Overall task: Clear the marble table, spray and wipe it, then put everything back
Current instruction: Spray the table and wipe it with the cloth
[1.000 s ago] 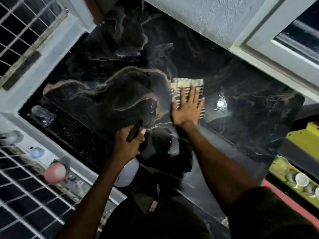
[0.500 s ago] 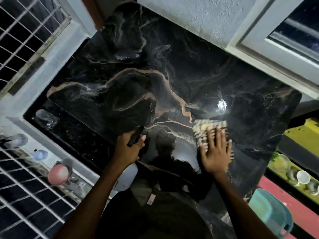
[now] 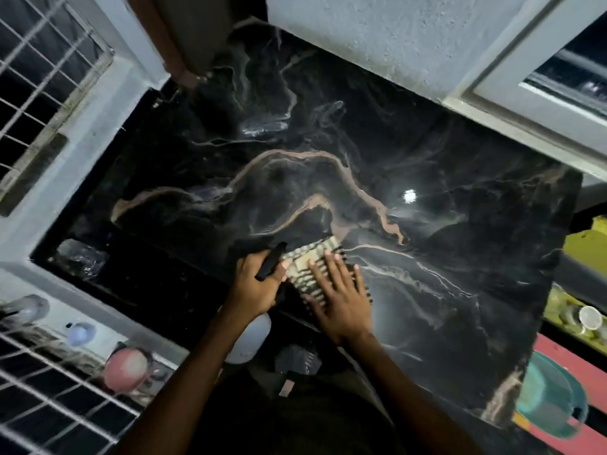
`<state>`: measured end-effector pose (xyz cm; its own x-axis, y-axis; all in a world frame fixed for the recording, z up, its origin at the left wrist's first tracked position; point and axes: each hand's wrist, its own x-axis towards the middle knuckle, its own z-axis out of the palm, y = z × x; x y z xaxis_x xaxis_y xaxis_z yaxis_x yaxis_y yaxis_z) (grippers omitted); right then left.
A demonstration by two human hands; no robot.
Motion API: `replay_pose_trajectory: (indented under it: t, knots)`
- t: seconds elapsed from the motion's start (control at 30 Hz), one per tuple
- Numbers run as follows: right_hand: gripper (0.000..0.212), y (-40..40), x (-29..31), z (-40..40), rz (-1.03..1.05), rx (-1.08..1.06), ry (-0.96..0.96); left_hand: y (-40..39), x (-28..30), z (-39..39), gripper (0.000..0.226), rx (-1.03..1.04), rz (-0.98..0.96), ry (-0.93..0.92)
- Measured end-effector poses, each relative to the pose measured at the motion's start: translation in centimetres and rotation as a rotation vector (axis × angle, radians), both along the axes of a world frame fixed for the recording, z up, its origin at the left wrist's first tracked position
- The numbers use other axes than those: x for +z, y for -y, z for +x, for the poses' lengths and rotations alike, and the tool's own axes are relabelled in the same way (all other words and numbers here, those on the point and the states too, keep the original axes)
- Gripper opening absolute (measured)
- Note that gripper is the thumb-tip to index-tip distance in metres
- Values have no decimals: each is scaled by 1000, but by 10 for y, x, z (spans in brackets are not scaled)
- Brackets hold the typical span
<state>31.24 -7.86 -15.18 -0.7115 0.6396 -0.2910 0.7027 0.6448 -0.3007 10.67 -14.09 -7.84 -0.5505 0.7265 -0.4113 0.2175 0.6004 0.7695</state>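
Wiping marble [image 3: 427, 159] near front edge: my right hand [image 3: 341, 298] spread flat on cloth [image 3: 310, 262]; left hand [image 3: 256, 285] gripping sprayer [image 3: 249, 336]. Risk: cloth bumps sprayer, hands touching close.

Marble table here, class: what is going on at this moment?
A person is wiping the black marble table. The right hand presses a striped cloth flat on the near part of the top, right beside the left hand, which grips the black trigger of a white spray bottle at the table's near edge. Nothing else shows on the tabletop.
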Motion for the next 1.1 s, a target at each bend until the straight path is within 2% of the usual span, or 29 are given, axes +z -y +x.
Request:
replay_pose_trajectory:
  t: [0.03, 0.1, 0.17, 0.23, 0.3, 0.37, 0.47, 0.6, 0.77, 0.97, 1.03, 1.1]
  knots:
    - [68, -8, 0, 4, 42, -13, 23, 5, 1, -12, 36, -11, 3, -5]
    - [68, -23, -1, -14, 101, -168, 68, 18, 4, -41, 34, -9, 0, -6]
    - [70, -38, -5, -62, 121, -405, 70, 33, 5, -70, 34, 6, -14, -11]
    - [72, -47, -6, -121, 104, -533, 56, 49, 7, -93, 35, 36, -12, -18]
    - [73, -40, -6, -176, 90, -452, 26, 65, 9, -116, 34, 75, -15, -25]
    - [70, -13, -4, -211, 91, -247, -5, 80, 10, -137, 32, 114, -22, -37]
    - [66, 24, -3, -213, 100, -61, -65, 94, 11, -160, 32, 157, -51, -45]
    - [68, 32, -3, -181, 122, -63, -50, 104, 8, -182, 31, 256, -115, 51]
    - [68, 22, -1, -171, 132, -56, 15, 107, 4, -196, 35, 324, -93, 103]
    - [70, 18, -2, -175, 138, -93, 48, 81, 12, -189, 24, 178, -51, 98]
    - [71, 3, -4, -176, 161, -140, 53, 70, 13, -189, 26, 155, -43, 15]
    - [73, -24, -6, -179, 170, -210, 60, 59, 17, -188, 24, 198, -46, 32]
